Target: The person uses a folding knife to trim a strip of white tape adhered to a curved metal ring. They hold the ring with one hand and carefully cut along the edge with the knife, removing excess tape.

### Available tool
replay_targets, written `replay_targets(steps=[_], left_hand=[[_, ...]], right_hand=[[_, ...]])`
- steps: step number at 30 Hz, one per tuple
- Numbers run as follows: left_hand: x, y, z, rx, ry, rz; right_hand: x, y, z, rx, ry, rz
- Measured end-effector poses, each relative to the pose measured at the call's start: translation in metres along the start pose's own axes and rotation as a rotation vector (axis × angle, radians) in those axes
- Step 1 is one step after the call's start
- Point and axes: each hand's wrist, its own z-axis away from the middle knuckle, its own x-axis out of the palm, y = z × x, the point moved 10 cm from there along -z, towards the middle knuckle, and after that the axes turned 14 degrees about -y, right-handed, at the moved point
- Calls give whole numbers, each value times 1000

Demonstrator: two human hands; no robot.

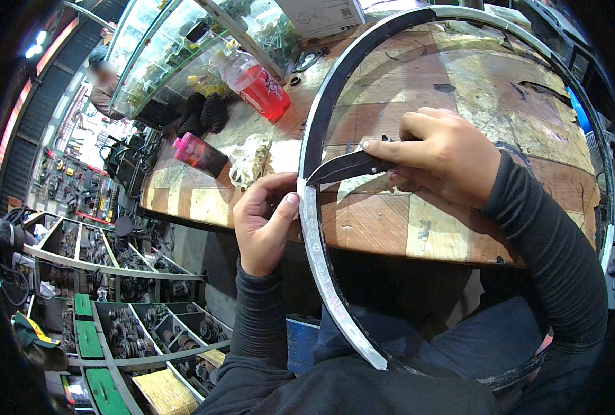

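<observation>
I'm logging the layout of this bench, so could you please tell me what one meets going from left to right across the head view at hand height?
Pink-capped bottle → left hand → wheel rim → knife blade → right hand.

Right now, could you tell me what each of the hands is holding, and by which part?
The right hand holds a dark knife by its handle. The left hand pinches the bicycle wheel rim at its left edge.
</observation>
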Motion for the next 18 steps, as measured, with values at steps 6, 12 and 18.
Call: replay_targets(steps=[6,12,18], left_hand=[[0,-3,0,-19,-6,9],[1,-1,-1,-15,-18,29],[-3,-5,1,-36,-10,12]], right_hand=[[3,-1,3,-27,40,67],[4,0,3,-39,41,71],[3,-3,3,-51,58,78]])
